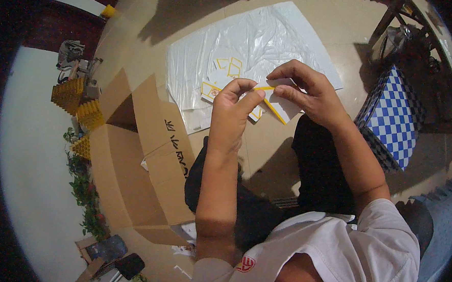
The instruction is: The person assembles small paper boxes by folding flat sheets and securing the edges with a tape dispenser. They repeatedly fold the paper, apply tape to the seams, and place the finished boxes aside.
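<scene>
I see two hands on one white-and-yellow card [282,100] held above the floor — left hand [233,108] pinching its left end, right hand [305,91] gripping the right. One plastic sheet [252,35] with flat cards [224,74] lies on the tan tiled floor [140,29] — one open carton [133,156] left, one checkered bag [393,116] right.

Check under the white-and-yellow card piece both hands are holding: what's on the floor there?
Under the card piece held by left hand and right hand lie flat white-and-yellow cutouts on a clear plastic sheet over the tan floor. Hands and card cover some of the pile.
</scene>
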Available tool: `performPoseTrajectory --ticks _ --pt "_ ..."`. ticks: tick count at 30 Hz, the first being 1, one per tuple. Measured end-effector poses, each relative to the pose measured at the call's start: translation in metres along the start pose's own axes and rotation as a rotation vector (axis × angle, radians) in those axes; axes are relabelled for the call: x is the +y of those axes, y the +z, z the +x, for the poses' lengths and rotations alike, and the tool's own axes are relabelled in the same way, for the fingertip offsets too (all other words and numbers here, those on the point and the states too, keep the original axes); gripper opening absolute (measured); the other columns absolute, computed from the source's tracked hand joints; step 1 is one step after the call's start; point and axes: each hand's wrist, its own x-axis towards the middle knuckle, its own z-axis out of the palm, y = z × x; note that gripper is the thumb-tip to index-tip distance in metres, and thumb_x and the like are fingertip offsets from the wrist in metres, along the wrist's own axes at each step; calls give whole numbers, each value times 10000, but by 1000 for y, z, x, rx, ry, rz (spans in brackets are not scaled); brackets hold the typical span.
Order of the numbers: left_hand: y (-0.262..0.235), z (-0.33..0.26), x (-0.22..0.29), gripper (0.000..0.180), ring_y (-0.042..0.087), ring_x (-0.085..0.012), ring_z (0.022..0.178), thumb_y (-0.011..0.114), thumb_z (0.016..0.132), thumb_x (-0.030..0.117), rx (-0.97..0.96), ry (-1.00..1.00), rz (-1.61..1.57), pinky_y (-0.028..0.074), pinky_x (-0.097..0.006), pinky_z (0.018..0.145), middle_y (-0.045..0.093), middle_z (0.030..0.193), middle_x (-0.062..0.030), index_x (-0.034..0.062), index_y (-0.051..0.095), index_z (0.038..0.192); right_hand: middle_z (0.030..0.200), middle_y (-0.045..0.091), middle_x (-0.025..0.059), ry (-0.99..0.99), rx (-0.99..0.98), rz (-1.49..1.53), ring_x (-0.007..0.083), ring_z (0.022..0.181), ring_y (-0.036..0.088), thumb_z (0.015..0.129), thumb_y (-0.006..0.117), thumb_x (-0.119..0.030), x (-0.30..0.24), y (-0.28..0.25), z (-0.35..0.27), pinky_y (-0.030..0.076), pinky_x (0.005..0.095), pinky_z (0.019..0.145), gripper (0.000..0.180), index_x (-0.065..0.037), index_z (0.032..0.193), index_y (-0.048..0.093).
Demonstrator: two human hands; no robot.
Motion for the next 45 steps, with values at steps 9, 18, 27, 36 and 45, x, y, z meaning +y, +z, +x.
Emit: performPoseTrajectory --ticks 9,18,27,36,45 --pt "11 4 -9 161 564 -100 868 714 803 52 37 9 -32 434 -232 810 631 912 -40 12 640 941 939 637 52 44 3 -87 116 894 593 857 698 -183 6 -12 -4 479 257 785 256 -3 1022 625" --pt "16 5 -12 168 573 -150 1002 691 832 44 8 169 156 448 -282 904 633 1086 -107 13 619 981 889 604 68 -125 58 -168 169 893 567 821 702 -99 16 -15 4 430 292 818 121 -9 838 623" --pt "17 2 -3 108 598 -261 946 701 762 56 82 651 794 434 -348 914 640 914 -117 9 616 808 875 631 65 -155 101 -388 215 888 564 774 730 -81 11 -11 2 435 317 809 116 -31 841 648" --pt "0 -4 4 94 598 -244 857 684 758 46 128 574 707 457 -345 829 644 860 -100 2 602 763 1068 587 85 -173 68 -317 183 1032 545 863 654 -117 16 -6 4 416 284 902 115 -22 928 650" --pt "-132 -75 97 155 519 -242 847 613 749 53 1474 967 875 410 -389 840 563 901 -113 -16 569 881 1143 633 80 96 126 -144 146 1059 565 935 584 -178 36 -18 20 421 289 940 279 -17 1163 597"
